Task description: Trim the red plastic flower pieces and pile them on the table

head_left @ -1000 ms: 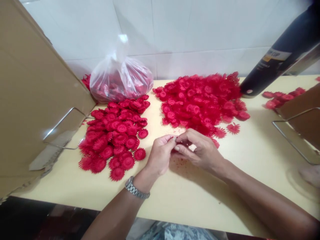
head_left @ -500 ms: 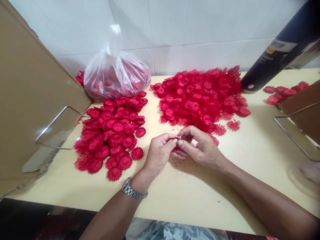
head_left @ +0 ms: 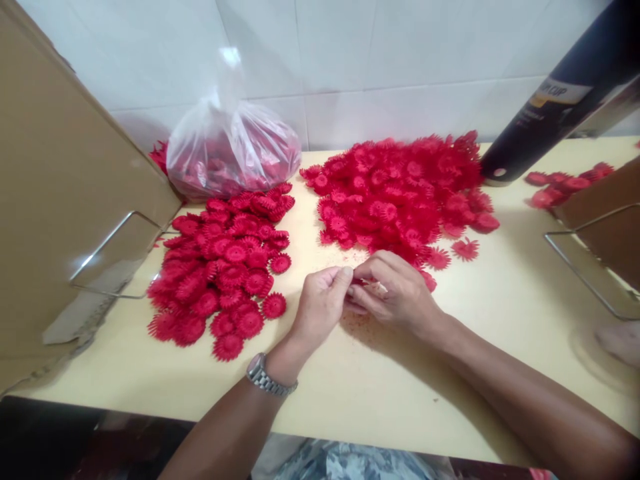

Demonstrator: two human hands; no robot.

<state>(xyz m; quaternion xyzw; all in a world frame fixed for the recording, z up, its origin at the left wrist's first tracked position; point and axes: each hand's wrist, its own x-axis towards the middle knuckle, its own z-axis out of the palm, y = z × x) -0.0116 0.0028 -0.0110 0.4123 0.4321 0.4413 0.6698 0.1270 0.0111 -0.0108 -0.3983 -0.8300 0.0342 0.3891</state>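
Note:
My left hand (head_left: 323, 300) and my right hand (head_left: 395, 290) meet above the pale yellow table (head_left: 330, 393), fingertips pinched together. Between them is a small red flower piece (head_left: 357, 283), almost wholly hidden by the fingers. A pile of red flower pieces (head_left: 235, 253) with fringed, round edges lies to the left of my left hand. Just beyond my right hand spreads a larger heap of red flower pieces (head_left: 390, 193). One loose flower (head_left: 465, 249) rests at that heap's right edge.
A tied clear plastic bag (head_left: 233, 153) of red pieces stands against the tiled wall. Cardboard (head_left: 65, 200) with a bent wire stand (head_left: 103, 253) is at left. On the right are a tall dark bottle (head_left: 540, 100), more red pieces (head_left: 575, 181) and another wire stand (head_left: 580, 273).
The fingers have shifted around the red flower piece, which shows less now. My right thumb has moved lower, and my left thumb points more upward. The piles have stayed the same.

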